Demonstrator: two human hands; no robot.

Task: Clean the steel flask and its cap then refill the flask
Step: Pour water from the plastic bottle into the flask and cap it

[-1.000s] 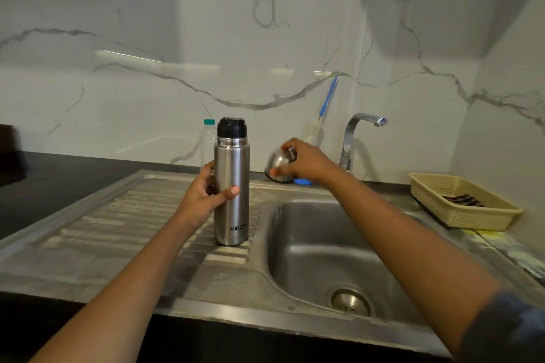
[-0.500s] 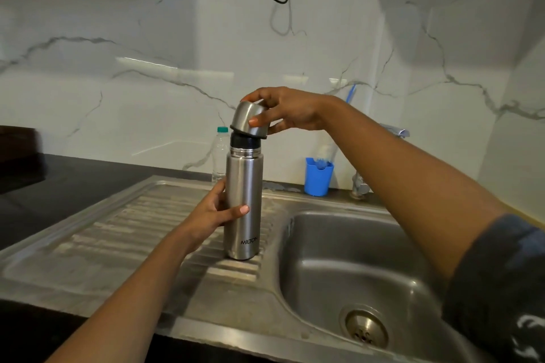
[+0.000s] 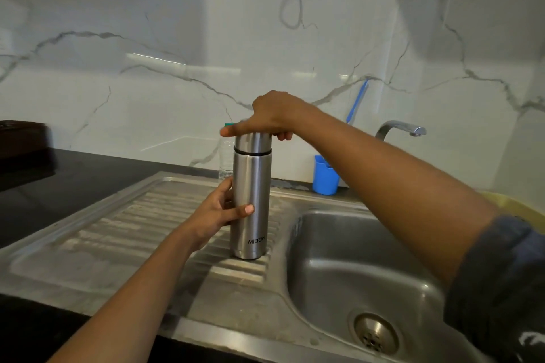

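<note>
Near the drainboard's (image 3: 132, 230) right edge, the left hand (image 3: 219, 212) grips the upright steel flask (image 3: 250, 206), apparently bracing it while the right hand (image 3: 269, 116) curls round its cap (image 3: 253, 142) to twist.

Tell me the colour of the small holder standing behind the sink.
Bright blue; the holder shows best in the head view, beside the tap.

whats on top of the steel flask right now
Its steel cap sits on the flask, with the right hand gripping it from above. The hand covers the cap's top.
</note>
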